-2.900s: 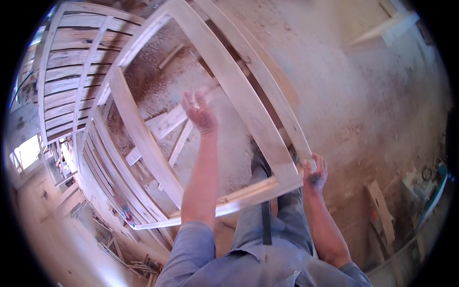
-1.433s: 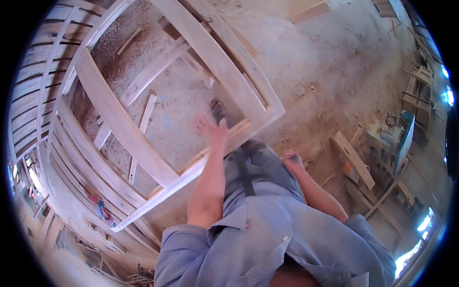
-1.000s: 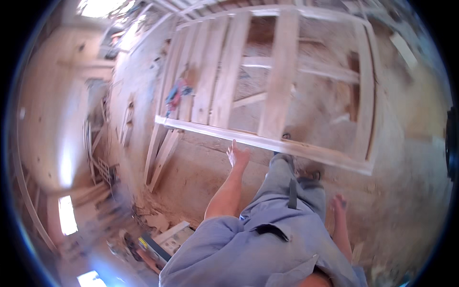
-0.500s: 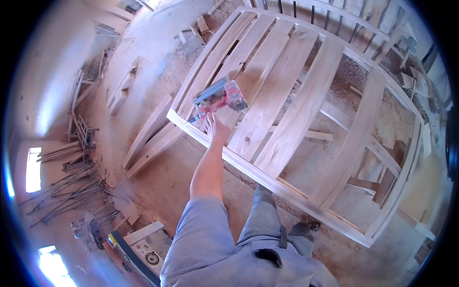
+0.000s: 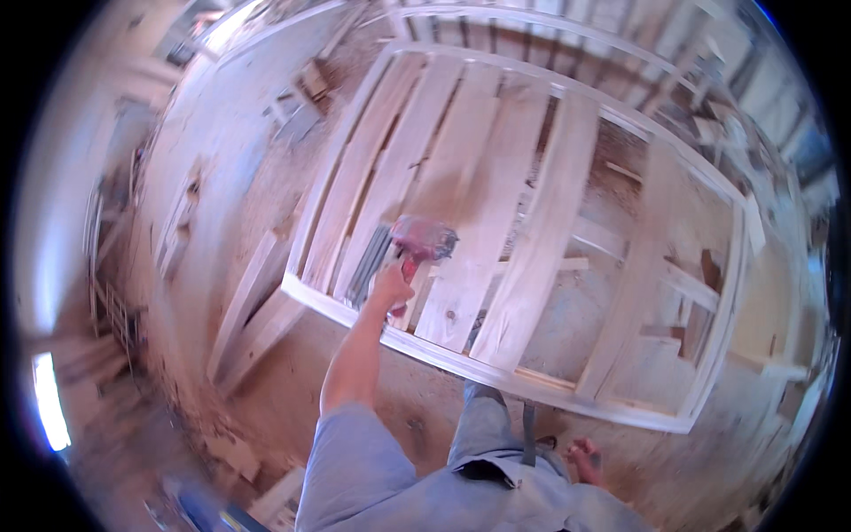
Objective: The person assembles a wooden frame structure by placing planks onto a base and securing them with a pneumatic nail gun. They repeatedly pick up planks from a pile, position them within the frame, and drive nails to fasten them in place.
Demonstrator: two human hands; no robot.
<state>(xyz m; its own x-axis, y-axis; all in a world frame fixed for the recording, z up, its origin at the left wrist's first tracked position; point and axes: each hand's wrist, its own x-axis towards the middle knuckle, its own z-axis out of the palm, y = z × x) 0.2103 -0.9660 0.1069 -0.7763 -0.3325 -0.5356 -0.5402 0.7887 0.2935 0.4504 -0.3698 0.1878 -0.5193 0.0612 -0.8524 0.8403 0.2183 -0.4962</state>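
My left hand [image 5: 391, 289] is closed around the handle of a red and grey nail gun [image 5: 424, 239]. The tool is over the left part of a large pale wooden frame [image 5: 496, 365], close to its near rail. Inside the frame, wide wooden planks [image 5: 456, 301] run from the near rail to the far one, with gaps between them. Low beside my body on the right, my right hand [image 5: 585, 459] has its fingers curled in. Whatever it may hold is hidden. Motion blurs the nail gun's edges.
Two timber lengths [image 5: 253, 293] lean out past the frame's left corner. Another slatted wooden frame [image 5: 550, 44] stands behind it. Offcuts [image 5: 306, 97] are scattered on the dusty floor at the far left. A pale board [image 5: 758, 310] lies to the right.
My left hand has gone from reaching with outstretched fingers at the nail gun to gripping its handle, and the tool has turned. My right hand has come into view. The whole view has shifted.
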